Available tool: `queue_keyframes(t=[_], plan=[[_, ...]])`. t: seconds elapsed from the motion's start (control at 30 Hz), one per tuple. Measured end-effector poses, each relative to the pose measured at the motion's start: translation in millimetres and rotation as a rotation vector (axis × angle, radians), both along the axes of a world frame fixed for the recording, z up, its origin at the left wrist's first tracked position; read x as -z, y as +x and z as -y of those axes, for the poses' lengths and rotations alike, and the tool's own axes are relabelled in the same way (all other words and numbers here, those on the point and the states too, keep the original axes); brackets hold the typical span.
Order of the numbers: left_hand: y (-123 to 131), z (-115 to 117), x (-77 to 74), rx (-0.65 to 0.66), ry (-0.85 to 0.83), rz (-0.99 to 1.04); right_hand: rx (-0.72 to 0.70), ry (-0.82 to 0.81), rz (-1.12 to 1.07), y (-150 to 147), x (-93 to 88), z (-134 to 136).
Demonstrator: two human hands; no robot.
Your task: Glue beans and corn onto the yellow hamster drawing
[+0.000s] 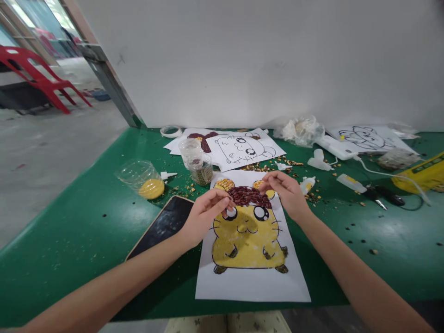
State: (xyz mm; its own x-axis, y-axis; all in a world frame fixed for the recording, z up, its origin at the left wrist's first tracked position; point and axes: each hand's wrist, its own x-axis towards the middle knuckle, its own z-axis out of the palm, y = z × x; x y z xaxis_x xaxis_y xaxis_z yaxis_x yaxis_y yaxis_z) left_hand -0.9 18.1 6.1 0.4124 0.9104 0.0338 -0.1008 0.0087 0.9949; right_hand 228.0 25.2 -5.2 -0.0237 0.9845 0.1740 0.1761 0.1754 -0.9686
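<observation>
With our left hand [204, 210] and right hand [286, 189] both pinching at the red beans [249, 196] atop the hamster picture [248, 236] lying near on the green worktop [86, 231], we judge a careless nudge could scatter unglued beans.

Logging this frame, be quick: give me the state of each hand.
Left hand: fingers pinched at the red beans; anything held cannot be told.
Right hand: fingertips pinched over the beans; contents cannot be told.

Around the hamster sheet [252, 282]: you have bare green table [381, 249] to its right. To its left, the phone [163, 224] blocks; beyond it, jars [197, 162] and glue bottles [307, 184] crowd.
</observation>
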Motion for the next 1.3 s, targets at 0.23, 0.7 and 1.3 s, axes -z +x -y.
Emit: queue_keyframes(t=[0.23,0.7,1.3], plan=[[-0.5,0.0,1.5,0.01,0.002,-0.015,-0.252,-0.325,-0.522,-9.0,-7.3,2.7],[-1.9,2.5,7.1,0.04,0.161,-0.23,-0.357,-0.377,-0.648,-14.4,-2.9,9.3],[-0.2,5.8,0.7,0.068,0.489,-0.358,-0.213,0.588,0.402,-40.6,-4.3,35.7]])
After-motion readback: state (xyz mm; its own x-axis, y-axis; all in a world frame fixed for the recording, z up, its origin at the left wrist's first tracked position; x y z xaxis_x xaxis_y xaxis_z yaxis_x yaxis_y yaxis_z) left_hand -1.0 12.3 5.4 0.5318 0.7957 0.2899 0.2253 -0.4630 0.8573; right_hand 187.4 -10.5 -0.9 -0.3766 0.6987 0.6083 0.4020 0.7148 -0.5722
